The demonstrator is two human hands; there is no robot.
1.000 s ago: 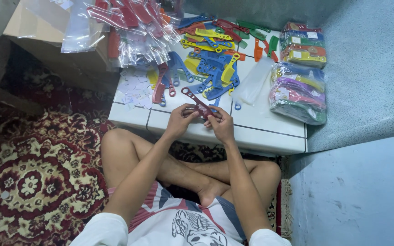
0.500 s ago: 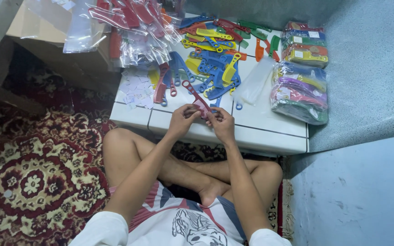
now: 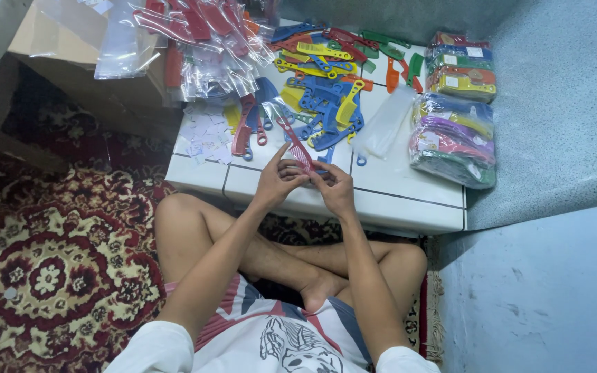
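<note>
On white tiled ledge [image 3: 388, 200], combs [image 3: 326, 103]

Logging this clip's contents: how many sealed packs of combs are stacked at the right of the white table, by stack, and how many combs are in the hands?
Back stack: 4 packs
Front stack: 3 packs
Red comb held by left hand and right hand: 1
Total: 8

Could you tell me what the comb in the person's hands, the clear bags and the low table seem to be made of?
Comb: likely hard plastic, red-pink, thin and evenly coloured; held by left hand and right hand. Bags: thin clear plastic film, glossy and crinkled, with glare. Table: top looks like glazed white tile, smooth with dark joint lines; what lies beneath cannot be told.
</note>
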